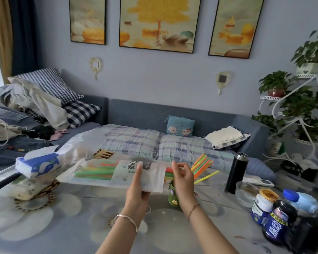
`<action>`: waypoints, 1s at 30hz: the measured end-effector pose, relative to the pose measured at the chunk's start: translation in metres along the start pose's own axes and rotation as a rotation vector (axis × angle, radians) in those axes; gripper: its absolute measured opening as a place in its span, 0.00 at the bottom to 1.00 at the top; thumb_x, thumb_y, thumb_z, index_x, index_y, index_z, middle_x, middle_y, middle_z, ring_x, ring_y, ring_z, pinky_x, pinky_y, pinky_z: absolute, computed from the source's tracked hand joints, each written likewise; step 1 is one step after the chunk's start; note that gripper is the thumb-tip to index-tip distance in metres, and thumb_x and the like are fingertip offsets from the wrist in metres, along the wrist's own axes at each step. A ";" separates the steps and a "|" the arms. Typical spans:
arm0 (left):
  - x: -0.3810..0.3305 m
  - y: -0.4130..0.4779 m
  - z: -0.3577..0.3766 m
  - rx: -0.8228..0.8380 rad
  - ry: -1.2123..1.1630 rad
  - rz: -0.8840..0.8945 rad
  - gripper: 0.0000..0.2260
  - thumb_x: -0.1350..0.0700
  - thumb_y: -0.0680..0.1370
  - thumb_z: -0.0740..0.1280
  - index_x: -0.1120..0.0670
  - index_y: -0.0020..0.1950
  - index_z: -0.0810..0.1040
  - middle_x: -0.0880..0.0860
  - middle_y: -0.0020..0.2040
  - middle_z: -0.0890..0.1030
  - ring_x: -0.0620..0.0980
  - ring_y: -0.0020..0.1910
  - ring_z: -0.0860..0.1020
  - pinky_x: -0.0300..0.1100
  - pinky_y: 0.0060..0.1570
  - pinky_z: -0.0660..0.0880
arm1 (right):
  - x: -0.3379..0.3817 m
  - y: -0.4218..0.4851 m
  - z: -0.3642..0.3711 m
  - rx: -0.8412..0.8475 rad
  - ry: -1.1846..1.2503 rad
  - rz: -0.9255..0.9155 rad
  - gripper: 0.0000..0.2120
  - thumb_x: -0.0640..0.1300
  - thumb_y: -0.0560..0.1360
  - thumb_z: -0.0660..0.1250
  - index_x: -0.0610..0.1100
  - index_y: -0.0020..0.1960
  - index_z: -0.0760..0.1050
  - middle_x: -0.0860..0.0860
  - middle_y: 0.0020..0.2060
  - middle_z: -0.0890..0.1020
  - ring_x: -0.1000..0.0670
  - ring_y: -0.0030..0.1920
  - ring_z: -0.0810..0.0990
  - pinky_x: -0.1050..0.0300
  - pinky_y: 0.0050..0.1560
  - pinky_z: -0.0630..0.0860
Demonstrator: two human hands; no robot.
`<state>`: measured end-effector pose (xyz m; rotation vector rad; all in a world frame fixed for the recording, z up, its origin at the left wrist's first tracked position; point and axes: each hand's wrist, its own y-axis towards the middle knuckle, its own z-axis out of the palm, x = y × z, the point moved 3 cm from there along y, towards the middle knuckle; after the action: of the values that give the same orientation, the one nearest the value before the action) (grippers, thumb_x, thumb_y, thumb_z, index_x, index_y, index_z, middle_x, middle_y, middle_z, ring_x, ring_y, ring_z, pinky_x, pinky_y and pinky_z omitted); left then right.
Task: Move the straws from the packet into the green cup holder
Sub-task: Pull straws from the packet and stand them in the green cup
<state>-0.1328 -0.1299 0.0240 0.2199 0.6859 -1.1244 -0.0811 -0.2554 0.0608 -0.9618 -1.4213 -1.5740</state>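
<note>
Mid-task, on the drawing-out step. Left grip (138, 182) grasps the packet (106, 173) near its open end, thumb on top and fingers under, holding it about level above the counter (62, 217). Right grip (184, 175) sits at the packet mouth with fingers curled beside the jutting straw ends; cannot tell whether it pinches one or holds nothing. Straws (94, 172) left inside lie in a flat layer along the packet: green, orange, red. Holder (173, 196) stands on the counter just below the right grip, mostly hidden by the wrist. A fanned bunch (202, 165) already leans out of it to the right. Judged well under way; the count left inside is unclear. The next move likely calls for a pinch on the exposed ends and a straight pull along the packet while the left grip steadies the film, then tipping the straws upright into the holder's mouth without knocking the bunch. Packet: thin crinkly film, part clear, part printed white, limp, likely to buckle if squeezed. Straws: smooth light plastic tubes, probably slippery and apt to roll. Holder: green, soft-looking, small cartoon charms on its side. Counter: glossy floral cover. Black flask (236, 173) stands off to the right.
</note>
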 end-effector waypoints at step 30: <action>0.029 0.043 -0.001 -0.099 -0.159 -0.063 0.27 0.49 0.71 0.74 0.61 0.65 0.75 0.58 0.60 0.81 0.55 0.59 0.80 0.53 0.64 0.74 | 0.000 0.020 -0.005 -0.005 0.091 0.355 0.14 0.51 0.73 0.69 0.46 0.34 0.71 0.49 0.25 0.69 0.53 0.25 0.67 0.61 0.27 0.64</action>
<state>-0.0878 -0.1328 -0.0019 0.0245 0.6085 -1.1518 -0.0627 -0.2616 0.0681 -1.0655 -1.1128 -1.3391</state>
